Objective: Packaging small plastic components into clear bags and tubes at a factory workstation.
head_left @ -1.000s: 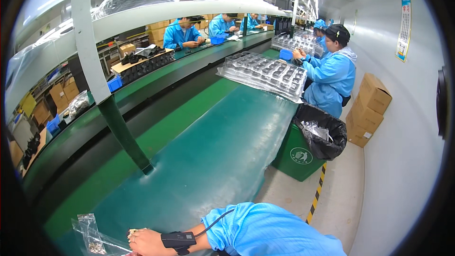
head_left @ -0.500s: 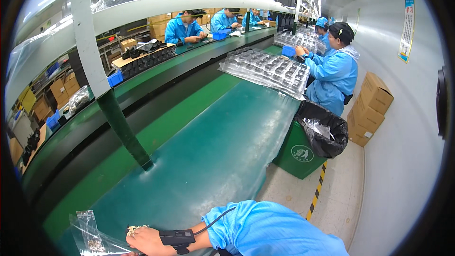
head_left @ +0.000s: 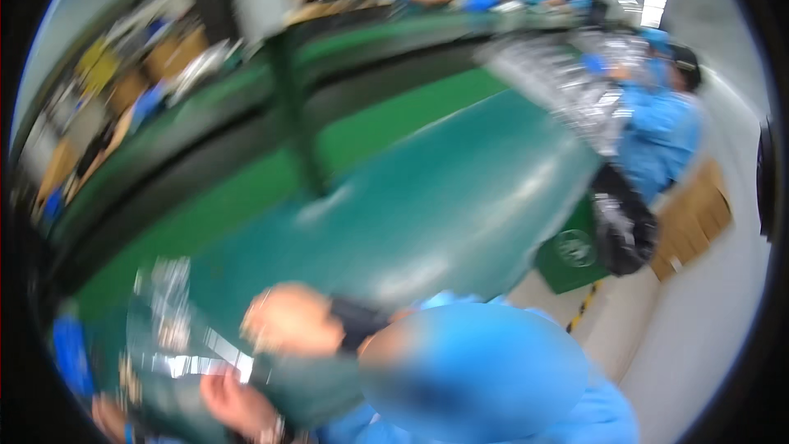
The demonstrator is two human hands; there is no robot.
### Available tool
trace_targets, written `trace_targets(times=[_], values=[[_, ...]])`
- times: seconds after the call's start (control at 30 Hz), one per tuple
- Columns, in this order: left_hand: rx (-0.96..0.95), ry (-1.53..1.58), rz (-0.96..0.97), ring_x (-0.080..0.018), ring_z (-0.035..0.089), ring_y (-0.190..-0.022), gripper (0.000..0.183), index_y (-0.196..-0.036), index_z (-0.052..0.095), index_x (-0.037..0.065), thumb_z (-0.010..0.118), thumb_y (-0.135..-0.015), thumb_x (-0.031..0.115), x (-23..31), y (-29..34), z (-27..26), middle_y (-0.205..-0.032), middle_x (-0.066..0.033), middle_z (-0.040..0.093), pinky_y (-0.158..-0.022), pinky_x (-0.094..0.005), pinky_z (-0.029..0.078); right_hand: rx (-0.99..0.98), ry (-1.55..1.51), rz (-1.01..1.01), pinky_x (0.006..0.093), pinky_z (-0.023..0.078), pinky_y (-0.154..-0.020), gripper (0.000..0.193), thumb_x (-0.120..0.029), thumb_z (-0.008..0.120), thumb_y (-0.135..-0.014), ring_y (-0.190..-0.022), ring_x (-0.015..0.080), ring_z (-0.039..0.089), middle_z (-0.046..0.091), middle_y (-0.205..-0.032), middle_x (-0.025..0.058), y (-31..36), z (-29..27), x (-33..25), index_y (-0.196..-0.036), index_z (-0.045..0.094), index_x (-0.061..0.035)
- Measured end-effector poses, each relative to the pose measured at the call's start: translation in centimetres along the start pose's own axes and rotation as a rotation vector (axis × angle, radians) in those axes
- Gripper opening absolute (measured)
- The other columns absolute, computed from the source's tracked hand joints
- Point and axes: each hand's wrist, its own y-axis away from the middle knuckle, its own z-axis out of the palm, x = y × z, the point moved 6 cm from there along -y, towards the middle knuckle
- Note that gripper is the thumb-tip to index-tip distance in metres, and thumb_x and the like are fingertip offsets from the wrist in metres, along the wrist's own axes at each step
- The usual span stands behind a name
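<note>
Motion blur smears both hands. My right hand (head_left: 292,318), with a black device on its wrist, is curled above the green table surface; small beige parts show faintly at its fingertips. Lower down, my left hand (head_left: 238,403) has a dark band at the wrist and closes on the near edge of a clear plastic bag (head_left: 168,300). Small beige pieces lie inside the bag. A blurred oval covers part of my right sleeve.
Another hand (head_left: 111,418) shows at the lower left beside a blue bin (head_left: 74,355). A post (head_left: 294,115) rises from the table (head_left: 427,197). Right of it stand a green bin with a black liner (head_left: 626,222) and cartons (head_left: 694,218). Co-workers sit farther along near clear trays (head_left: 567,86).
My view has swung, so the scene has shifted and blurred. My right hand has come up and right in the picture. My left hand and another hand at the lower left now show.
</note>
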Motion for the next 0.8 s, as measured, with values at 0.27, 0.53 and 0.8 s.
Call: trace_targets(times=[0.27,0.53,0.8], values=[[-0.091,0.448,0.223,-0.0167,0.052,-0.071,0.017,-0.097,0.053,-0.001,0.054,-0.080,-0.003,3.8,0.2,3.0,-0.083,-0.0110,0.060,-0.066,-0.0294,0.040,-0.152,0.131,0.168,0.0384,0.048,-0.065,0.009,-0.001,0.060,-0.077,-0.073,0.0332,0.059,0.061,-0.077,0.0145,0.0,-2.2,1.5,-0.084,0.065,-0.0019],[-0.173,0.629,0.186,-0.0156,0.045,-0.076,0.017,-0.099,0.052,0.001,0.046,-0.084,0.007,3.5,-0.9,1.1,-0.083,-0.0073,0.053,-0.075,-0.0324,0.036,-0.086,0.032,0.090,0.0393,0.049,-0.075,0.021,-0.008,0.063,-0.077,-0.087,0.0342,0.060,0.063,-0.091,0.0161,-0.3,-1.4,0.9,-0.096,0.065,-0.0001],[-0.164,0.790,0.162,-0.0150,0.045,-0.078,0.018,-0.103,0.051,0.001,0.050,-0.086,0.006,4.3,-0.9,-0.2,-0.084,-0.0055,0.051,-0.080,-0.0330,0.038,-0.302,0.287,0.024,0.0522,0.030,-0.103,0.061,-0.039,0.067,-0.078,-0.127,0.0417,0.035,0.041,-0.135,0.0240,0.7,2.9,0.2,-0.125,0.051,-0.0048]])
